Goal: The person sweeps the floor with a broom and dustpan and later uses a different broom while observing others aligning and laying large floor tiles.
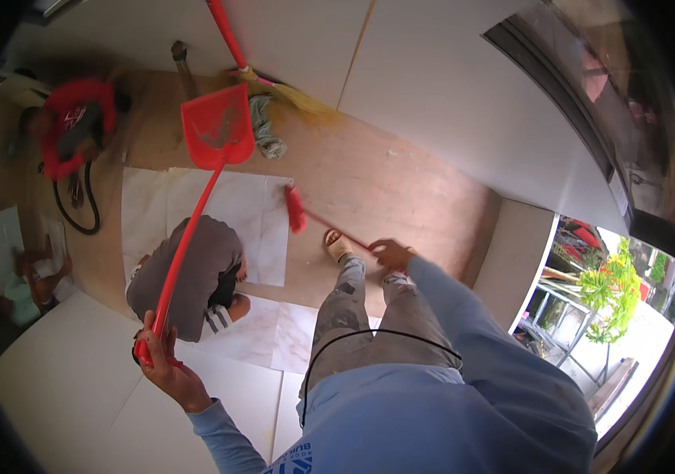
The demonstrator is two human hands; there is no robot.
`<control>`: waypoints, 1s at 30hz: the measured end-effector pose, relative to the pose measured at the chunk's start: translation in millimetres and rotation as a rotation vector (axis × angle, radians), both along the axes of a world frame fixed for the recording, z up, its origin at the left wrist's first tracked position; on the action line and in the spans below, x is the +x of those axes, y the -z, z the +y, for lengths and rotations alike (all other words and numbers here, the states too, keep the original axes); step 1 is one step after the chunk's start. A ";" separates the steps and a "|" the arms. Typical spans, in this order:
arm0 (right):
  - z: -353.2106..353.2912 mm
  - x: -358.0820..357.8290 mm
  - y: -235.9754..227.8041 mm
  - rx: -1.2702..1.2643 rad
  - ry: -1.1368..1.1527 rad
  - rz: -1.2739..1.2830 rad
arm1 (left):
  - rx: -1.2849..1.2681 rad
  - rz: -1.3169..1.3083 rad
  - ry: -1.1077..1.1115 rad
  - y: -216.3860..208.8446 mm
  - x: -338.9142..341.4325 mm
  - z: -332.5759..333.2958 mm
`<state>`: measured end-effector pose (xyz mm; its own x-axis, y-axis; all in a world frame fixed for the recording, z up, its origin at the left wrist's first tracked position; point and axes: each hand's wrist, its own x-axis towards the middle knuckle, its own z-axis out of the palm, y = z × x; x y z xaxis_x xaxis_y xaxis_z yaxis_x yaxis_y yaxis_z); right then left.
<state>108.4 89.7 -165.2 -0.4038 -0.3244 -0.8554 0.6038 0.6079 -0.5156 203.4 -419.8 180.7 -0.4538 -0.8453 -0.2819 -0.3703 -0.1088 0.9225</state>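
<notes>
My left hand (170, 371) is closed round the top of the long handle of a red dustpan (217, 130). The handle crosses in front of a crouching person in grey (187, 268), and the pan, smudged with grey dust, points toward the far wall. Whether the pan touches the floor I cannot tell. In my right hand (391, 255), by my right leg, is the thin handle of a red broom (296, 209). Its slightly blurred head lies beside the right edge of the marbled tiles (266, 229).
A second broom with yellow bristles (298, 99) leans at the far wall near a crumpled green cloth (265, 146). A person in red (77, 118) is by a black hose (92, 213); another person (25, 296) sits far left. A plant (610, 288) stands outside the opening at right.
</notes>
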 end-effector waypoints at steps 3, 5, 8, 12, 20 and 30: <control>37.8 -56.7 -62.0 0.166 0.243 -0.146 | -0.011 -0.020 -0.015 -1.7 14.3 -4.8; 68.6 -58.9 -100.6 0.274 0.373 -0.180 | 0.009 -0.030 -0.015 -5.2 19.7 -8.1; 70.9 -41.6 -134.9 0.274 0.494 -0.169 | 0.031 -0.052 0.021 0.7 30.9 -12.0; -5.5 -57.5 -127.3 -0.060 0.554 -0.197 | 0.012 -0.105 0.040 -0.1 19.6 3.3; -78.1 -140.6 18.6 -0.447 0.831 -0.486 | -0.017 -0.146 0.085 0.8 -12.4 42.1; 123.9 -3.4 -155.1 0.062 0.955 -0.258 | -0.014 -0.120 0.084 -7.0 -5.1 64.6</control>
<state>104.9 213.6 -10.0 -0.2710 0.0888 -0.9585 0.9438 -0.1709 -0.2827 198.3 -355.2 187.7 -0.4871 -0.8100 -0.3266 -0.4851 -0.0601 0.8724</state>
